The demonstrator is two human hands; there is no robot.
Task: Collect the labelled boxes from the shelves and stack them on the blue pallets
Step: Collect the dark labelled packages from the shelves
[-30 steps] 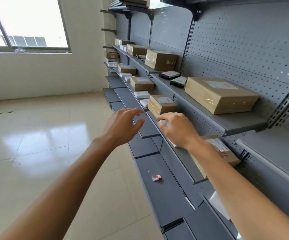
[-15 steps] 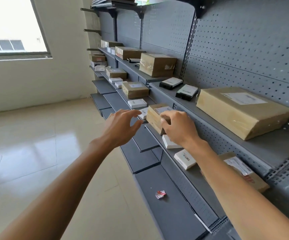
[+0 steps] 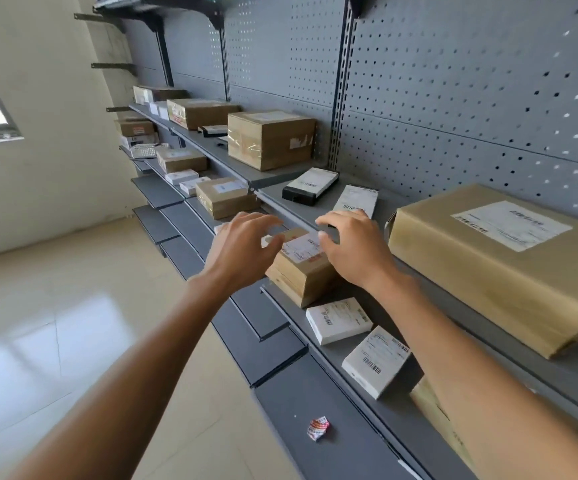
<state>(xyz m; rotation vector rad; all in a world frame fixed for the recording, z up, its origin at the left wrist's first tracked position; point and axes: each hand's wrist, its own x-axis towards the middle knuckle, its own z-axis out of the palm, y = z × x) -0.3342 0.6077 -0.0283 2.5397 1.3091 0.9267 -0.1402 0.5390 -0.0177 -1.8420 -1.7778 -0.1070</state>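
Cardboard box (image 3: 303, 268) sits between both hands' spread fingers (image 3: 267, 220).

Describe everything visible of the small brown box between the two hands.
The small brown box looks like cardboard, with a white printed label and a red mark on top. It sits upright on the middle grey shelf, corner toward the camera. The right hand rests on its top right edge; the left hand reaches its left side, contact unclear.
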